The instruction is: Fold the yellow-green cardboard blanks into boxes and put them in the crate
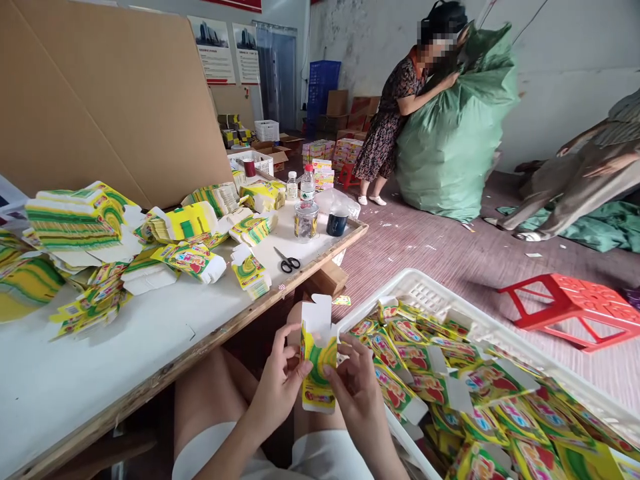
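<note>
Between my two hands, above my lap, is a small yellow and green printed carton with its white end flap standing up. My left hand grips its left edge, thumb on the front panel. On the opposite edge, my right hand pinches it with the thumb across the front. To the right stands a white plastic basket heaped with cartons of the same print, several with white flaps sticking out. Stacks of flat cartons lie on the white table to my left.
On the table are black scissors, a clear jar, a dark cup and a red-capped bottle. A red stool lies tipped over. Beyond, a person holds a big green sack; another person bends at right.
</note>
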`<state>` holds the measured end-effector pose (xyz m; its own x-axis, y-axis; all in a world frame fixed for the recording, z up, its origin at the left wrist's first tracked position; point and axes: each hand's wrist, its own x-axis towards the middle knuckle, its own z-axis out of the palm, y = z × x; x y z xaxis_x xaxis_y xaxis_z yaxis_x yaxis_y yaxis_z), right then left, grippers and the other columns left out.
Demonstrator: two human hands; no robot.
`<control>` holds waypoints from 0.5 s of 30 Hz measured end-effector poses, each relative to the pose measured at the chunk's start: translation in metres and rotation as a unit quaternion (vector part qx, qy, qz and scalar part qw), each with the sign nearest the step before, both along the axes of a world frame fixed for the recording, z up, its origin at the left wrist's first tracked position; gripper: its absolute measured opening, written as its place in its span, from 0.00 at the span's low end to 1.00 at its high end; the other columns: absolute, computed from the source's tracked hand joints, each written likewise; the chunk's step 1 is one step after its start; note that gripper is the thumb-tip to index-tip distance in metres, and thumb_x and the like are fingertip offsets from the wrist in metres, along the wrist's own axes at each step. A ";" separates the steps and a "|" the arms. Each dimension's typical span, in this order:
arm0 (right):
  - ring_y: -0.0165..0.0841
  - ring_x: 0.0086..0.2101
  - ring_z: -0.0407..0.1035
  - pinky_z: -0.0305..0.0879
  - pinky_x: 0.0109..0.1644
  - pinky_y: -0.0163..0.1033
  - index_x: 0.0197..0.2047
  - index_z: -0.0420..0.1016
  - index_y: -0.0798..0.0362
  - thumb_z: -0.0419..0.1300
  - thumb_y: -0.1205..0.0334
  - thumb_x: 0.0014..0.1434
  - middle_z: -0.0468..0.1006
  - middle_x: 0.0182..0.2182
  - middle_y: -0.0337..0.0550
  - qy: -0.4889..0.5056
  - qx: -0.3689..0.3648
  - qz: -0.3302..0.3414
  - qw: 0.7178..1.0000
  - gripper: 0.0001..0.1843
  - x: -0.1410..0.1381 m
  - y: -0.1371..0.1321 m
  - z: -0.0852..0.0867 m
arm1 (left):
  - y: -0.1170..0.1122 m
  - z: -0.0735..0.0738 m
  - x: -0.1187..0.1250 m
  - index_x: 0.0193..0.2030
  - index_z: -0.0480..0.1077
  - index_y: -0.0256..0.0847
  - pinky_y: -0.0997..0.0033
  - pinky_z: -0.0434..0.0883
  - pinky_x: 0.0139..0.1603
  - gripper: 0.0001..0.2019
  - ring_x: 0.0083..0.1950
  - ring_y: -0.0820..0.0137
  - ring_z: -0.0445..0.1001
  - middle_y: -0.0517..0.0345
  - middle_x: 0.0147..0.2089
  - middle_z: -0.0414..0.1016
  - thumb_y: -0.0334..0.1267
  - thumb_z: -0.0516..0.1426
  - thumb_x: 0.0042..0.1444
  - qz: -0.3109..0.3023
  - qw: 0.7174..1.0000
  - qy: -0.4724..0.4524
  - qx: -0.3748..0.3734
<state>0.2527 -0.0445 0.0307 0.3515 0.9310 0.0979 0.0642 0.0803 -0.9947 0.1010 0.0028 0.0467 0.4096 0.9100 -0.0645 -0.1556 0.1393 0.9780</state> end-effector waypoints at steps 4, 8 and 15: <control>0.32 0.28 0.69 0.69 0.33 0.37 0.59 0.69 0.46 0.62 0.48 0.63 0.78 0.39 0.43 0.003 -0.015 0.078 0.997 0.24 0.015 -0.002 0.009 | 0.002 0.008 -0.010 0.66 0.57 0.45 0.64 0.72 0.52 0.27 0.52 0.61 0.78 0.47 0.53 0.79 0.42 0.60 0.63 -0.089 0.996 -0.022 -0.015; 0.34 0.28 0.69 0.65 0.30 0.35 0.43 0.77 0.50 0.57 0.46 0.66 0.76 0.28 0.41 -0.030 -0.038 0.135 0.990 0.17 0.024 -0.002 0.015 | 0.001 0.007 -0.014 0.53 0.66 0.43 0.71 0.72 0.42 0.19 0.41 0.67 0.79 0.53 0.44 0.81 0.40 0.65 0.58 -0.147 0.986 -0.042 -0.069; 0.38 0.35 0.74 0.71 0.40 0.40 0.55 0.72 0.45 0.61 0.48 0.65 0.80 0.37 0.44 0.023 0.013 0.047 0.999 0.18 0.018 0.001 0.010 | -0.001 0.005 -0.012 0.69 0.55 0.48 0.68 0.72 0.47 0.34 0.46 0.64 0.80 0.49 0.50 0.81 0.39 0.64 0.59 -0.155 0.984 -0.064 -0.065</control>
<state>0.2707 -0.0433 0.0406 0.2669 0.9576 0.1082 0.0086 0.1099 -0.9939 0.0893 0.0021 0.0515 0.6786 0.7274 -0.1022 -0.2057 0.3218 0.9242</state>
